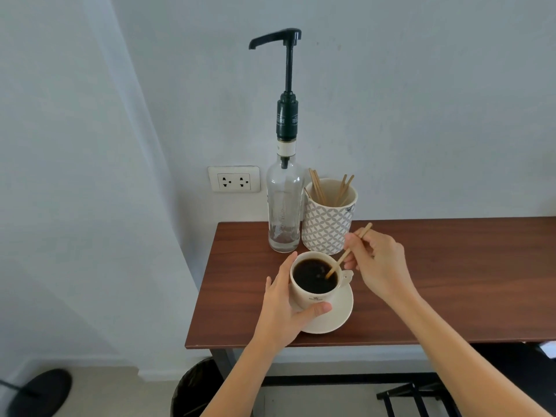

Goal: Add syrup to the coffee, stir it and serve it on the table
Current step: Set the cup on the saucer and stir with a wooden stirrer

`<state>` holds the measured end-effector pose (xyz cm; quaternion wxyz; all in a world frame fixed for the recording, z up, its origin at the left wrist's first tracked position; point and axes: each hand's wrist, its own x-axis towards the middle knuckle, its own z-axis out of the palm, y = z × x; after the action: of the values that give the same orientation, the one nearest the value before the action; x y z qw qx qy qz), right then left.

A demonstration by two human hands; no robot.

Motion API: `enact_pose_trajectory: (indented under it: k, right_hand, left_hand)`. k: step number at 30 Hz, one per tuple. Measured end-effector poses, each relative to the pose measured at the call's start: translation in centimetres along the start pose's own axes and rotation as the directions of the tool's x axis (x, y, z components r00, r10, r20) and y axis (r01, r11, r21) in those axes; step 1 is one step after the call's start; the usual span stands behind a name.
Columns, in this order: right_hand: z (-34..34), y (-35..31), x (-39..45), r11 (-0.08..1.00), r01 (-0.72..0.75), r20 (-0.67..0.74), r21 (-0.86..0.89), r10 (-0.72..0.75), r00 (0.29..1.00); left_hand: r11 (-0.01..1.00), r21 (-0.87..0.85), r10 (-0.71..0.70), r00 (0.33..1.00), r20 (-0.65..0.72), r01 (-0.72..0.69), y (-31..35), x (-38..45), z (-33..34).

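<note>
A cream coffee cup (313, 297) full of black coffee (313, 275) stands on a cream saucer (340, 314) near the left end of a brown wooden table (451, 281). My left hand (282, 308) wraps around the cup's left and front side. My right hand (379, 263) pinches a wooden stir stick (346, 254) whose lower tip dips into the coffee. Behind the cup stands a clear glass syrup bottle (284, 212) with a tall black pump (287, 70), its spout pointing left.
A patterned holder (328, 227) with several wooden stir sticks stands right of the bottle, just behind the cup. A wall socket (234, 179) sits behind the table. A black bin (195, 389) is under the table's left end, a black rack (418, 398) lower right.
</note>
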<state>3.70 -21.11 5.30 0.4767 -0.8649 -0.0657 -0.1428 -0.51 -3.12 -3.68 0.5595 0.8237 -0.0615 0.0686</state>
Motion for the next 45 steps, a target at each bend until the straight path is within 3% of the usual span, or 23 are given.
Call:
enact_pose_trajectory:
  k: [3, 8, 12, 14, 19, 22, 26, 32, 37, 41, 45]
  right_hand:
    - [0.8, -0.2, -0.5, 0.998, -0.003, 0.065, 0.059, -0.001, 0.998]
    - [0.1, -0.1, -0.2, 0.997, 0.056, -0.047, -0.049, -0.059, 0.997]
    - [0.8, -1.3, -0.9, 0.997, 0.069, 0.102, 0.019, -0.070, 0.992]
    - [1.8, -2.0, -0.7, 0.991, 0.131, 0.109, 0.027, -0.134, 0.985]
    - [0.5, -1.8, 0.9, 0.933, 0.287, 0.063, -0.219, -0.280, 0.958]
    - [-0.3, -1.8, 0.2, 0.936, 0.232, 0.115, -0.265, -0.208, 0.971]
    - [1.8, -3.2, -0.7, 0.986, 0.164, 0.147, -0.032, -0.158, 0.976]
    - [-0.2, -2.1, 0.7, 0.951, 0.211, 0.040, -0.227, -0.207, 0.978]
    - [1.0, -2.2, -0.2, 0.993, 0.110, 0.086, -0.045, -0.106, 0.991]
    - [0.5, -1.4, 0.4, 0.977, 0.128, 0.003, -0.170, -0.129, 0.992]
    - [0.9, -1.2, -0.1, 0.996, 0.079, 0.081, -0.029, -0.077, 0.994]
  left_hand:
    - [1.000, 0.004, 0.000, 1.000, 0.001, 0.000, -0.1, 0.0, 0.0]
    - [1.000, 0.001, 0.001, 1.000, -0.001, -0.001, 0.0, -0.1, 0.0]
    - [1.000, 0.009, 0.012, 1.000, -0.007, -0.012, 0.0, 0.0, 0.0]
    - [1.000, 0.008, 0.010, 1.000, -0.006, -0.010, 0.0, -0.1, 0.0]
    - [1.000, 0.009, 0.010, 1.000, -0.005, -0.010, 0.2, -0.1, 0.0]
    - [1.000, 0.011, 0.005, 1.000, -0.007, -0.005, 0.2, -0.1, -0.1]
    - [1.000, 0.015, 0.009, 1.000, -0.004, -0.009, 0.0, 0.0, -0.1]
    - [1.000, 0.009, 0.015, 1.000, -0.007, -0.015, 0.2, 0.0, 0.0]
    - [1.000, 0.008, 0.011, 1.000, -0.003, -0.011, 0.0, 0.0, 0.0]
    - [1.000, 0.009, 0.011, 1.000, -0.009, -0.011, 0.0, 0.0, 0.0]
    - [1.000, 0.006, 0.016, 1.000, -0.009, -0.016, -0.1, 0.0, 0.0]
